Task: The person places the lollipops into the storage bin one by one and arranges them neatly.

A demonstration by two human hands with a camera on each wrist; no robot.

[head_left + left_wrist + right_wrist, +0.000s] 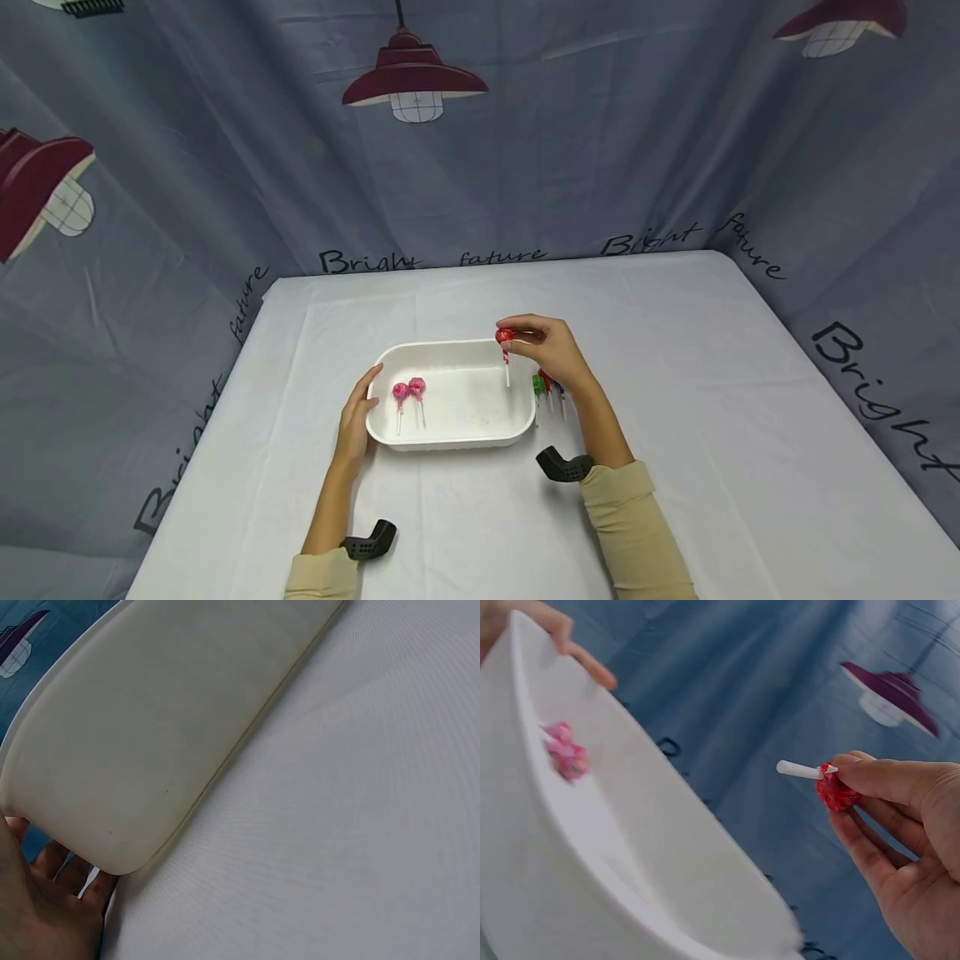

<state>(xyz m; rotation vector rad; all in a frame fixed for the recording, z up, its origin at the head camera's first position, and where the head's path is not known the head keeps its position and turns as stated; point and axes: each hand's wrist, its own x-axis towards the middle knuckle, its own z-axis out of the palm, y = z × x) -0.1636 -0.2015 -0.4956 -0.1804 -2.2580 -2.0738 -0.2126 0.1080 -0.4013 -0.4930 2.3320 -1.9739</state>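
My right hand (547, 346) pinches a red lollipop (504, 336) by its wrapped head, above the right part of a white tray (465, 412). The stick points down in the head view; in the right wrist view the thumb and fingertips hold the red wrapper (837, 791). My left hand (352, 425) grips the tray's left end, thumb at the rim and fingers along the outer wall. Two pink lollipops (401, 392) lie side by side in the left part of the tray, sticks toward me. The left wrist view shows the tray's outer wall (165, 750).
Just right of the tray, several lollipops lie on the white-covered table (750, 467), among them a green one (537, 385); my right hand and forearm partly hide them. A grey-blue curtain (570, 167) printed with lamps stands around the table's back and sides.
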